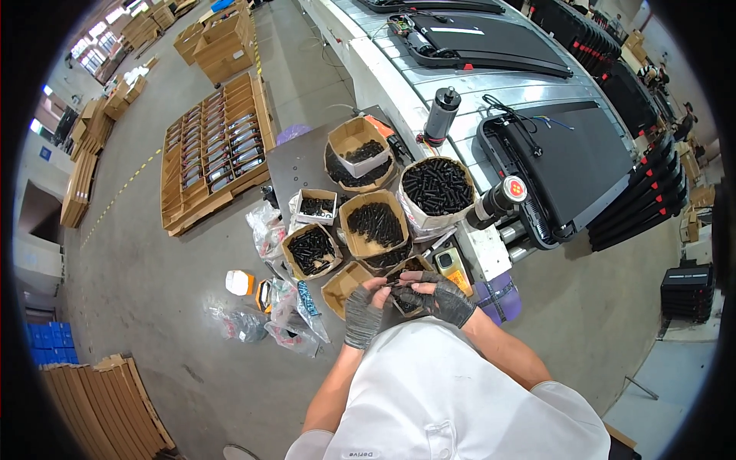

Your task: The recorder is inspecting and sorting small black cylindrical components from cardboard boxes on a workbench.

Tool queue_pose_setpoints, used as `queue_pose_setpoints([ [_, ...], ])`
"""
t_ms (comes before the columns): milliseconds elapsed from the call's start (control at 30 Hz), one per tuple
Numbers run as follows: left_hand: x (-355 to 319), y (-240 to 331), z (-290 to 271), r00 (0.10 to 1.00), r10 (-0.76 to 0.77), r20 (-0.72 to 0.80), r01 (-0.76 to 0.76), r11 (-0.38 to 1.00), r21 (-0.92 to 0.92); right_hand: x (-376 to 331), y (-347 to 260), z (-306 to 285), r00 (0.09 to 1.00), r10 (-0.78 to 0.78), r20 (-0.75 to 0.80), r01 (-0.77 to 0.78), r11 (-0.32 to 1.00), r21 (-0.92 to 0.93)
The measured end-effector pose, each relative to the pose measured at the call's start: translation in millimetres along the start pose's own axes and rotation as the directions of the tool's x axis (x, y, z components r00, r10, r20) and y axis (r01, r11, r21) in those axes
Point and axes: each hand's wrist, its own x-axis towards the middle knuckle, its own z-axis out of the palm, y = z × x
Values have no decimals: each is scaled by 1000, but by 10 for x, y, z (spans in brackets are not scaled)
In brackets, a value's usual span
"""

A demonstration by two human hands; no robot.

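My left hand point(365, 310) and my right hand point(443, 297), both in grey fingerless gloves, meet close to my body. The fingertips of each pinch together over a small dark piece too small to name. Below them sits a cardboard box point(407, 303), partly hidden by the hands, with dark contents. Beside the left hand stands an open cardboard box point(336, 291). Just beyond, a box of black screw-like parts point(374, 224) and a white-lined box full of black bolts point(437, 186) stand close together. A yellow and grey handheld device point(453, 270) lies right of the hands.
More boxes of small black parts point(312, 251) crowd the bench point(289, 165). A conveyor point(460, 84) at the right carries black panels point(571, 157) and upright cylindrical motors point(442, 115). Plastic bags point(285, 308) hang at the bench's left; a divided carton of cylinders point(217, 146) lies on the floor.
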Motion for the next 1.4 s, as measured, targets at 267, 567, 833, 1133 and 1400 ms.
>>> queue_pose_setpoints([
  [267,13,-263,-9,999,-10,-48,7,998,-56,-98,-80,125,1000,-1,-26,2,1000,17],
  [567,-52,-119,88,993,118,-21,-116,990,80,-5,94,19,980,-95,-174,71,988,-140],
  [833,-41,-92,115,994,89,-68,-87,996,24,-13,82,118,968,-199,-154,111,886,-449],
  [1133,3,-205,84,995,-31,-96,18,990,-137,6,87,153,970,-149,-190,109,972,-206],
  [1400,4,-263,101,998,-42,-52,32,982,-187,20,71,291,949,-250,-194,161,910,-383],
])
